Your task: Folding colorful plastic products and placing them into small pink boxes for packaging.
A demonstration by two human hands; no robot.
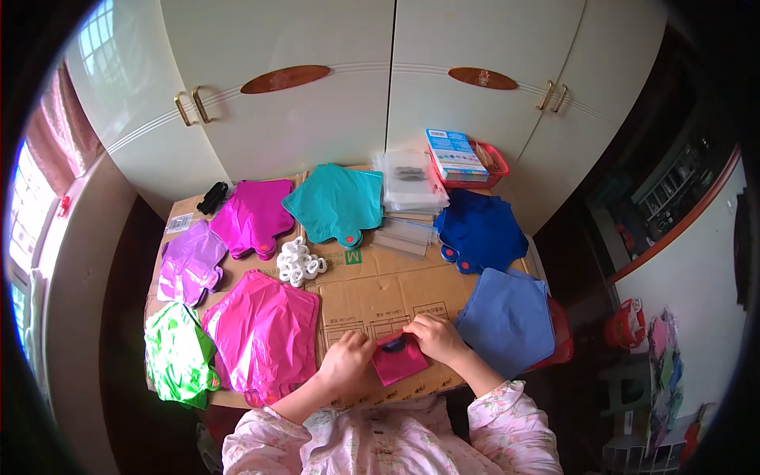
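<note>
A folded pink foil sheet (398, 366), with a dark patch near its top edge, is stretched between my hands over the cardboard. My left hand (348, 360) pinches its upper left corner with closed fingers. At the upper right corner, my right hand (434, 338) grips it the same way. Just left of my left hand lies a stack of flat pink foil balloons (265, 336). On the other side, a stack of flat grey-blue balloons (507, 321) lies beside my right forearm.
Around the cardboard (372, 285) lie flat balloon stacks: green (176, 352), lilac (188, 263), magenta (252, 215), teal (336, 204) and dark blue (481, 229). White ribbon-like rolls (297, 261) sit left of centre. Clear plastic bags (412, 184) lie beside a red basket (499, 168) holding a blue box (457, 154).
</note>
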